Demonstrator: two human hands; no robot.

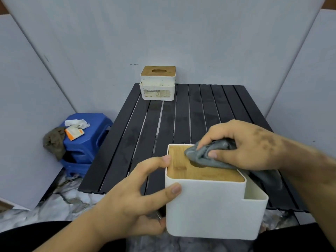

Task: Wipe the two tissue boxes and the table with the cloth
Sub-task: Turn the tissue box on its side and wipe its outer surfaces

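A: Which step is this?

B: The first box, I'd judge. The near tissue box [209, 202] is held up at the near edge of the surface [127, 142], and the right hand [245, 146] presses the grey cloth [209, 153] onto its wooden lid [183, 170].

A: How are the hands set?

B: The right hand's fingers are curled round the bunched cloth, thumb pinching it from the near side. The left hand [143, 193] grips the box's left corner: thumb on the near white wall, fingers round the far side, one fingertip at the lid's rim.

A: And the other box?

B: The far tissue box [157, 84] stands at the far left of the surface, well apart, its white front speckled and stained. It looks not yet wiped.

A: So what does the next move call for?

B: Probably sweeping the cloth across the rest of the lid, then down the white walls, while the left hand steadies and turns the box. Afterwards the far box, and the dark slats, which show smudges.
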